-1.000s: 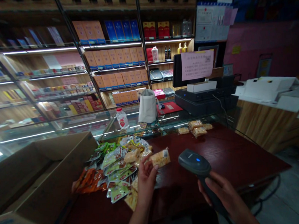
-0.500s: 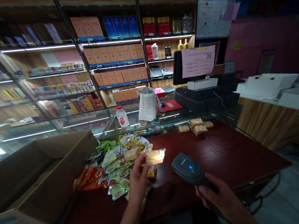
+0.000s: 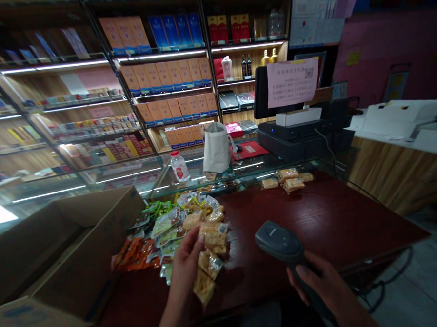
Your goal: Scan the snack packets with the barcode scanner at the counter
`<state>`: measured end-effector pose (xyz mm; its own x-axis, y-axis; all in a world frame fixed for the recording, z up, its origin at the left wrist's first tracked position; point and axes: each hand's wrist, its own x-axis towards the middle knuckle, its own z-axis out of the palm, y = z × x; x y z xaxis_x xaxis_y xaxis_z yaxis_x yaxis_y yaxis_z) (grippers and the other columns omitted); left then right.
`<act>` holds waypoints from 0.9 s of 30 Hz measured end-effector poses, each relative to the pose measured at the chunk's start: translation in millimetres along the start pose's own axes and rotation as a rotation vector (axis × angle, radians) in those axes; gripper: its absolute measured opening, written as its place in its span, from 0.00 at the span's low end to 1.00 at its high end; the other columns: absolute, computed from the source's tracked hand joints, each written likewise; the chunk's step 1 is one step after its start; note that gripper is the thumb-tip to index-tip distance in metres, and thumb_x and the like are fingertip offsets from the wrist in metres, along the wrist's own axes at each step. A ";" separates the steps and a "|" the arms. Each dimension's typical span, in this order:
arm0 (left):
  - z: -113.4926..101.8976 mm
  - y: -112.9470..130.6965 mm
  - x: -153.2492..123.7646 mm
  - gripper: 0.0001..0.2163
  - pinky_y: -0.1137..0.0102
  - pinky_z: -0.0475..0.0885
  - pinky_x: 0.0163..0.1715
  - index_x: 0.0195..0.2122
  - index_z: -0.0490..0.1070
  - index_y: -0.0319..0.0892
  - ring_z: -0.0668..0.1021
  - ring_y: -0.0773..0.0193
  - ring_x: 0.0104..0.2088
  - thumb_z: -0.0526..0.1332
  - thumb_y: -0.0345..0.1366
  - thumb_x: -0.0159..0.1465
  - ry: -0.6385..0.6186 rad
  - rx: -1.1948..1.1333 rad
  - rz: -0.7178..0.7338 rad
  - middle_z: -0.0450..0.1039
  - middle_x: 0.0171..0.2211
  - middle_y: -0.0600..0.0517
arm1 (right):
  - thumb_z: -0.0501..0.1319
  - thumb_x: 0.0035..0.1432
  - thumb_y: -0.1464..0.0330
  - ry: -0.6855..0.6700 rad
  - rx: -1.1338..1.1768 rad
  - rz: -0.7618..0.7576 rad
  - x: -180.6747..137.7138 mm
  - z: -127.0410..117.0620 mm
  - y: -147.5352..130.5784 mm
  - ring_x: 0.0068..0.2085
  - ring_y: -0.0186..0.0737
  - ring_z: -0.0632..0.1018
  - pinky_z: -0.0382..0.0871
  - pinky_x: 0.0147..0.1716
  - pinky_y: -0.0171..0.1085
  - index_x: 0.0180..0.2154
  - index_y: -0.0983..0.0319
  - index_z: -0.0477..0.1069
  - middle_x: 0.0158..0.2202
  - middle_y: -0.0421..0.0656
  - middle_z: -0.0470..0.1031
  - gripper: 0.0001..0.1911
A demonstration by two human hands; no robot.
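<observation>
Head view: our left hand pinches one clear-wrapped, tan snack packet over the glossy, dark-red surface; our right hand grips a dark-grey, pistol-shaped plastic scanner. Best, we judge: hold the black-and-white barcode flat, uncreased, facing the scanner.

cam: head-worn, 1 view | facing fwd + dn | desk close, fgnd | shelves far, bkgd
</observation>
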<state>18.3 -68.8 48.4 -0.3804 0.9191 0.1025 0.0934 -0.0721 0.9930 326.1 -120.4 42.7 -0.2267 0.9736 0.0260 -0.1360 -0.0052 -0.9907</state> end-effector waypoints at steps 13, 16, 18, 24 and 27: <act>-21.4 -11.3 15.7 0.31 0.70 0.69 0.25 0.47 0.75 0.38 0.75 0.63 0.24 0.64 0.58 0.51 0.033 0.258 -0.120 0.75 0.24 0.53 | 0.64 0.56 0.48 0.053 0.090 0.106 9.5 -9.9 26.8 0.18 0.30 0.69 0.60 0.17 0.30 0.33 0.63 0.74 0.23 0.39 0.73 0.23; -28.3 -11.1 20.7 0.29 0.67 0.73 0.29 0.45 0.76 0.41 0.79 0.56 0.31 0.63 0.59 0.51 0.145 0.416 0.018 0.79 0.34 0.47 | 0.65 0.55 0.48 0.098 0.129 0.119 13.2 -21.3 32.0 0.18 0.30 0.70 0.61 0.16 0.30 0.34 0.63 0.74 0.24 0.39 0.73 0.23; -32.8 -12.2 24.7 0.28 0.63 0.75 0.32 0.42 0.76 0.41 0.80 0.53 0.34 0.63 0.60 0.50 0.186 0.476 0.093 0.79 0.40 0.44 | 0.65 0.54 0.47 0.130 0.133 0.119 18.1 -33.7 31.7 0.18 0.29 0.69 0.61 0.16 0.29 0.32 0.63 0.73 0.23 0.38 0.73 0.24; -28.2 -9.7 26.8 0.24 0.57 0.76 0.28 0.39 0.77 0.46 0.80 0.48 0.29 0.64 0.60 0.50 0.174 0.457 0.034 0.80 0.34 0.46 | 0.64 0.56 0.48 0.276 0.148 0.027 44.7 -75.5 15.9 0.19 0.31 0.70 0.64 0.16 0.30 0.35 0.62 0.74 0.25 0.39 0.75 0.22; -30.3 -6.9 23.9 0.19 0.56 0.76 0.26 0.35 0.77 0.51 0.79 0.49 0.26 0.64 0.58 0.52 0.195 0.449 0.042 0.80 0.33 0.47 | 0.64 0.56 0.48 0.304 0.159 -0.026 61.1 -92.4 6.9 0.19 0.32 0.70 0.64 0.17 0.31 0.37 0.62 0.75 0.24 0.39 0.75 0.23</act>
<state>-19.3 -58.0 45.7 -0.5294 0.8260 0.1934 0.4836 0.1065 0.8688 400.5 -39.9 25.1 0.0731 0.9972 -0.0138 -0.2920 0.0082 -0.9564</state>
